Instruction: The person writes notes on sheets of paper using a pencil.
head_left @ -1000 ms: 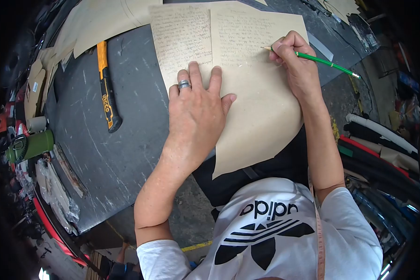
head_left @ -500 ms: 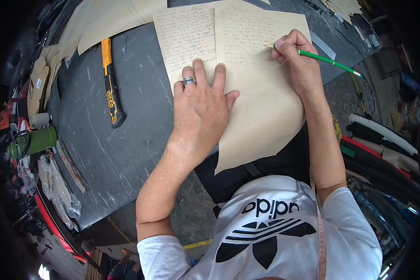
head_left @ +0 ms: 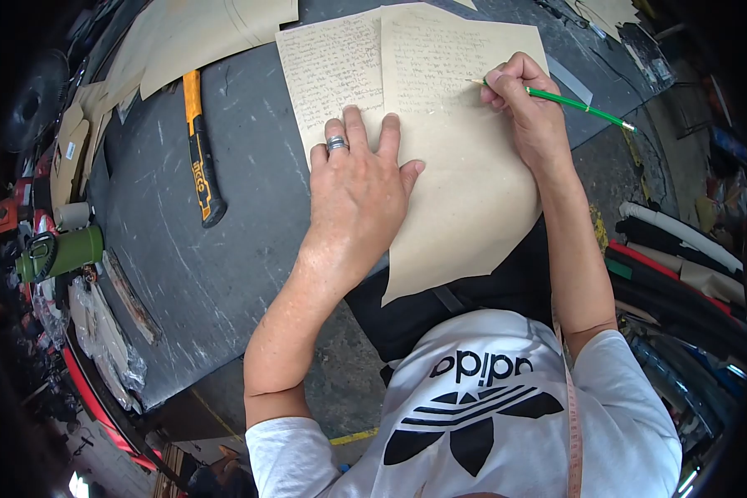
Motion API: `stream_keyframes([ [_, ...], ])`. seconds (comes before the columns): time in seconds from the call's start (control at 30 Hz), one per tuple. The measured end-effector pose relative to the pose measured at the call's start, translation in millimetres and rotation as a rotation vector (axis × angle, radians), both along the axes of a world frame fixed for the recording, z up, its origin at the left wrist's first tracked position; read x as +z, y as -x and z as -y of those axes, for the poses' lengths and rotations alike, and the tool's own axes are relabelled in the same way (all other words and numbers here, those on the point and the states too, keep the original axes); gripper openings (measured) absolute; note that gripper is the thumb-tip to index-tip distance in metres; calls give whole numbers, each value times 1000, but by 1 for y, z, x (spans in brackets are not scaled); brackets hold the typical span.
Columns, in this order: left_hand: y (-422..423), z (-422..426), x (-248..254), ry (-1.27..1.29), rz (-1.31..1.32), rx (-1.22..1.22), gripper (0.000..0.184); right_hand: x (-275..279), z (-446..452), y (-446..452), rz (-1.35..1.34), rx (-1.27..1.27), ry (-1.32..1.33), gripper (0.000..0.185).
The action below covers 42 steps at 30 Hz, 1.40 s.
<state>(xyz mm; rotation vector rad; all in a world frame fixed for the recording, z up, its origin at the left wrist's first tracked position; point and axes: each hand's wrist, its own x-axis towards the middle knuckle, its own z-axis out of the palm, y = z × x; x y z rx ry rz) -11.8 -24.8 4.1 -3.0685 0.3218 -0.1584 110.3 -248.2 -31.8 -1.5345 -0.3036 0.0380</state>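
Observation:
In the head view, my right hand (head_left: 533, 112) pinches a green pencil (head_left: 568, 101) close to its point, with the tip at the handwritten lines on a large tan paper sheet (head_left: 456, 191). That sheet overlaps a second tan sheet (head_left: 328, 70), which is also covered in handwriting, and its lower end hangs past the table edge. My left hand (head_left: 357, 178) lies flat with fingers spread across both sheets, touching their surface. A ring sits on one of its fingers. Left of the papers lies a utility knife (head_left: 199, 158) with an orange and black handle.
Beneath everything is a scratched dark grey table (head_left: 174, 307). More tan paper (head_left: 207, 37) lies at its far left. A green cylinder (head_left: 62, 253) and a plastic-wrapped bundle (head_left: 100, 332) are along the left edge. A metal ruler (head_left: 571, 79) is partly under the sheet. Rolled materials (head_left: 681, 241) stand at right.
The pencil and my right hand have shifted slightly left along the writing. My left hand stays in place on the sheets. The view has moved a little.

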Motion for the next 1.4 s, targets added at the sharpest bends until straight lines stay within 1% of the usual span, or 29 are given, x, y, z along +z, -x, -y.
stream_keyframes([
  [0.07, -1, 1, 0, 3, -1, -5, 59, -1, 5, -3, -7, -11, -29, 17],
  [0.17, -1, 1, 0, 19, -18, 18, 59, -8, 14, -14, -148, 36, -460, 19],
  [0.47, -1, 1, -1, -4, -14, 14, 59, -7, 12, -13, -153, 44, -450, 21],
  [0.7, -1, 1, 0, 34, -12, 13, 59, -5, 8, -8, -130, 12, -354, 19],
  [0.87, 1, -1, -2, 37, 25, 22, 58, -9, 12, -12, -121, 104, -318, 18],
  [1.27, 4, 1, 0, 32, -5, 35, 60, -9, 11, -9, -117, 80, -279, 16],
  [1.4, 9, 4, 4, 27, -66, 54, 62, -8, 15, -9, -100, 76, -248, 16],
])
